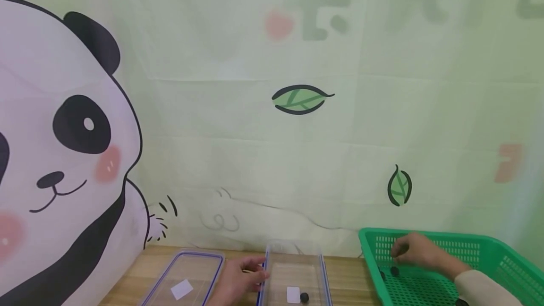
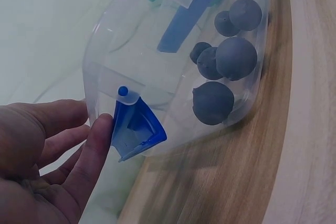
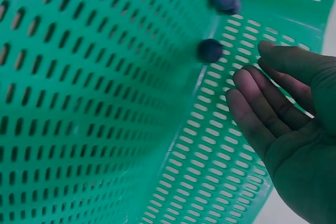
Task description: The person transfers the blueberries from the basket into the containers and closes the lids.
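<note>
A clear plastic box with blue side clips stands on the wooden table. My left hand grips its left edge beside a blue clip, thumb and fingers on either side of the wall. Several dark round balls, blueberry-like, lie in the box; the head view shows only one dark ball. Over at the right, my right hand is inside a green perforated basket. Its fingers are loosely bent with nothing between them, close to a dark ball but apart from it. More dark balls lie farther along.
Left of the box lies a clear lid-like piece with a blue border and a white square on it. Another white square shows at the box. A pale printed cloth hangs behind the table.
</note>
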Demonstrator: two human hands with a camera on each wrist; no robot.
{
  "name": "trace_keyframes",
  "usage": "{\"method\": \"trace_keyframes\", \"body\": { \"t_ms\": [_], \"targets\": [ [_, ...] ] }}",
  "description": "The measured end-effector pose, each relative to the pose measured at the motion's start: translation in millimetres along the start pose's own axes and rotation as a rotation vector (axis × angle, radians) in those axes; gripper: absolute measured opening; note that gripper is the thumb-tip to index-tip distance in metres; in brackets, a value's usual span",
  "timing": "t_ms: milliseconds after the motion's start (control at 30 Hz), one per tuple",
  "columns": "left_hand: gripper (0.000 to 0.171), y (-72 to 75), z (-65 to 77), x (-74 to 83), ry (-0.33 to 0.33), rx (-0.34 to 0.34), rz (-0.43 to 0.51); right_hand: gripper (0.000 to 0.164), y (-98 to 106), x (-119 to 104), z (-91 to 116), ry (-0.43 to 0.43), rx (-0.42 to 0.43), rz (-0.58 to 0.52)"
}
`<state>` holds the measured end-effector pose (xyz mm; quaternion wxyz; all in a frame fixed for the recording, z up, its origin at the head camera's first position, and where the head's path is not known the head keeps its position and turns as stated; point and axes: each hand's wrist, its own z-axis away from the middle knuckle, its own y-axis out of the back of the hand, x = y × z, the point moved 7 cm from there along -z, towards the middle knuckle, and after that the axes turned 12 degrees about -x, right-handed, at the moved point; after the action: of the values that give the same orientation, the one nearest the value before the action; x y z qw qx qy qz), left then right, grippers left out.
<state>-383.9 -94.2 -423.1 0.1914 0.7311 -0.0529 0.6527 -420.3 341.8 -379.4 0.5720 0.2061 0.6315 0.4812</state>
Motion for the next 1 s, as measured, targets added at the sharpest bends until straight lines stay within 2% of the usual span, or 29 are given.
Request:
{"method": "trace_keyframes", "body": {
  "t_ms": [133,300,500,733,900,1000],
  "targets": [
    [0.038,-0.4,0.0,0.4,0.003,0.001,-0.007,0.009,-6.2,0.8,-0.5,-0.017,-0.015,-0.003],
    [0.038,-1.0,0.0,0.5,0.006,-0.003,-0.001,0.009,-14.5,-0.3,-1.7,0.01,-0.049,0.028],
    [0.037,-0.6,0.4,0.7,0.02,0.003,-0.006,0.01,-20.5,1.6,-4.8,0.038,-0.105,0.015],
    [0.036,-1.0,-1.1,-0.1,0.052,0.009,-0.01,0.009,-25.3,25.4,-14.3,-0.037,-0.147,0.079],
    [0.036,-1.0,-1.5,0.3,0.054,0.011,-0.019,0.01,-27.8,39.7,-20.9,-0.033,-0.146,0.058],
    [0.035,-0.8,-1.7,-0.5,0.064,0.011,-0.022,0.01,-26.4,39.5,-20.2,-0.034,-0.136,0.07]
  ]
}}
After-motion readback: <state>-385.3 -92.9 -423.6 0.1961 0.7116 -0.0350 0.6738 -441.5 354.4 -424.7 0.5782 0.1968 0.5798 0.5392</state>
